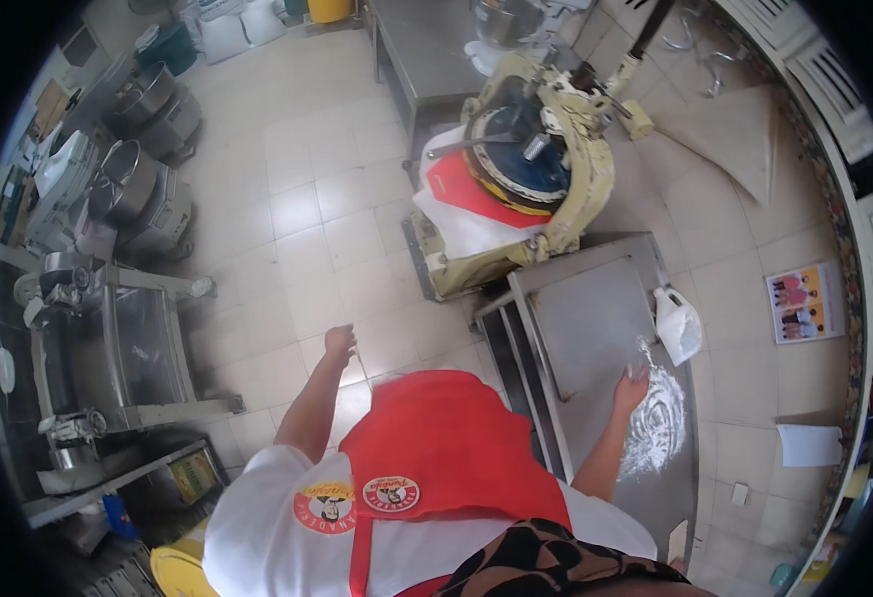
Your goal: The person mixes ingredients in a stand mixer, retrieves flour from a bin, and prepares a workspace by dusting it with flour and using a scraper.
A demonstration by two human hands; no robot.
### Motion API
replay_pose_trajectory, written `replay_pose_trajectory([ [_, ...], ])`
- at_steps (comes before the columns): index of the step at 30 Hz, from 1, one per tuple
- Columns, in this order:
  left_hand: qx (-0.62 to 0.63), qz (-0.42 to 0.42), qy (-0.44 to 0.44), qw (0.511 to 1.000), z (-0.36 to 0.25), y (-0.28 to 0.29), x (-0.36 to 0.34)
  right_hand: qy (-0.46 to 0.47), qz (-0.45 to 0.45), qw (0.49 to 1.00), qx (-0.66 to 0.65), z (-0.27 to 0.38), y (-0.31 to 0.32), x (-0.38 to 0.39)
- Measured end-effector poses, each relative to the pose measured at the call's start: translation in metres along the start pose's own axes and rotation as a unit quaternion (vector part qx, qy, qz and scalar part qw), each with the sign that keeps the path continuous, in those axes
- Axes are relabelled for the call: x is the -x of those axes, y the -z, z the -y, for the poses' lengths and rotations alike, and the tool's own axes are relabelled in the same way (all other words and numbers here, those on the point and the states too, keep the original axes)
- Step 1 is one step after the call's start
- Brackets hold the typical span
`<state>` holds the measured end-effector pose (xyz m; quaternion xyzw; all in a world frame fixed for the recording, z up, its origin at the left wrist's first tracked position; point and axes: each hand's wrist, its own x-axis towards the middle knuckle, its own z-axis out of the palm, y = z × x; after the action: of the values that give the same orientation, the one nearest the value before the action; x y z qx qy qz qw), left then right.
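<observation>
My left hand (pixel 340 340) hangs in the air over the tiled floor, its fingers loosely bent and a little apart, with nothing seen in it. To the right, my right hand (pixel 632 385) is over the steel table (pixel 596 318), at the edge of a smeared patch of white powder (pixel 657 423) that looks like flour. Its fingers are stretched out and slightly blurred; I see nothing held in them. Just beyond that hand lies a white plastic jug (pixel 677 326) by the table's right edge. A red apron (pixel 436 438) covers my front.
A cream-painted press machine (pixel 576 189) with a round dark head and red-and-white cloth stands beyond the table. Another steel table (pixel 427 50) is behind it. Mixers (pixel 128 184) and a roller machine (pixel 63 358) line the left side. A poster (pixel 805 303) hangs on the right.
</observation>
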<state>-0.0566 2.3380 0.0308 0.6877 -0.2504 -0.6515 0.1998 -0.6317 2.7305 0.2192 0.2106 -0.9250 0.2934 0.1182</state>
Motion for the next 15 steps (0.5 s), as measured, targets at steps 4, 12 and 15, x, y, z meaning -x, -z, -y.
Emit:
replay_pose_trajectory([
  [4, 0.054, 0.054, -0.041, 0.996, -0.112, -0.002, -0.029, 0.069, 0.04, 0.987, -0.138, 0.195, -0.07, -0.061],
  [12, -0.107, 0.07, -0.14, 0.982, -0.258, 0.042, -0.155, 0.34, -0.022, 0.924, -0.172, 0.548, -0.153, -0.2],
  [15, -0.372, -0.032, -0.152, 0.915, -0.242, 0.155, -0.235, 0.389, -0.049, 0.905, -0.165, 0.653, -0.196, -0.279],
])
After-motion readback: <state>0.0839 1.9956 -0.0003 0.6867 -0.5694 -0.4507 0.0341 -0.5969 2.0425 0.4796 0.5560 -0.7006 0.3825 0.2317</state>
